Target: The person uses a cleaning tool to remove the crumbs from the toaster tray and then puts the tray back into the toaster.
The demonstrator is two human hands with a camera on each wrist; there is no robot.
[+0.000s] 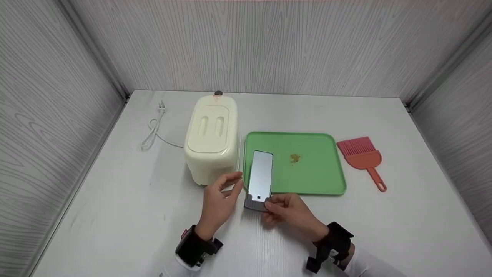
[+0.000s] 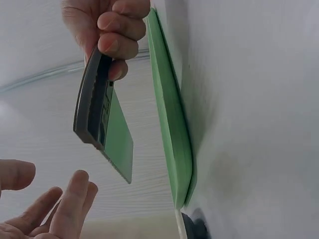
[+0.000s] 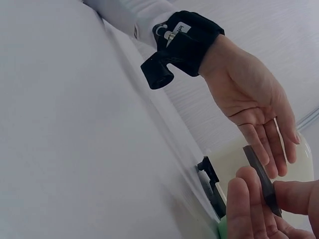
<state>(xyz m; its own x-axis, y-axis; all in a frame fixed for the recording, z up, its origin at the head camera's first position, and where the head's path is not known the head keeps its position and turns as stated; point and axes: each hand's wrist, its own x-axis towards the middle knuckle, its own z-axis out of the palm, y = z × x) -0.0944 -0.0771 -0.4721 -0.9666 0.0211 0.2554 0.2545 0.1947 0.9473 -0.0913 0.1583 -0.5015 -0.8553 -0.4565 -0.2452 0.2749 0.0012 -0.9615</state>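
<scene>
My right hand (image 1: 290, 211) pinches the grey end piece of a toaster's crumb tray (image 1: 261, 173), a long, narrow shiny metal plate, between thumb and fingers. The plate points away from me, over the left part of a green serving tray (image 1: 315, 181); in the left wrist view the crumb tray (image 2: 119, 139) is raised and tilted. My left hand (image 1: 221, 200) holds nothing. Its fingers are loosely bent just left of the grey end piece, close to the cream toaster (image 1: 209, 130). A small patch of brown crumbs (image 1: 295, 158) lies on the green tray.
To the right of the green tray lies a small orange hand brush (image 1: 363, 157) with red bristles. The toaster's white cord and plug (image 1: 155, 129) lie on the table to its left. Grey wood-grain panels (image 1: 269, 46) wall the back and both sides.
</scene>
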